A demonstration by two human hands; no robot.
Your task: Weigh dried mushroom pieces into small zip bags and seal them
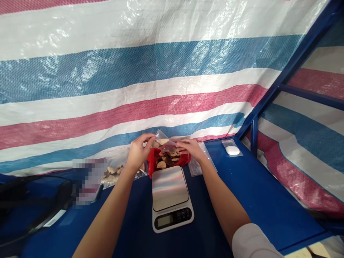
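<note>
My left hand (141,150) pinches the left edge of a clear plastic bag (162,136) with a few pale slices in it. On the other side, the fingers of my right hand (190,147) close on the bag's right edge. Just below the bag lies an open red bag (152,161) full of brown dried slices (170,158). In front of it stands a white kitchen scale (172,199) with a bare metal plate. Flat clear bags (197,168) rest under my right wrist.
To the left, a clear bag of pale pieces (113,173) lies beside a blurred-out object (87,182) and black cables (48,204). A small bag with a white oval item (232,149) is at the right. Striped sheeting (150,64) and a blue metal frame (279,82) enclose the blue table (247,193).
</note>
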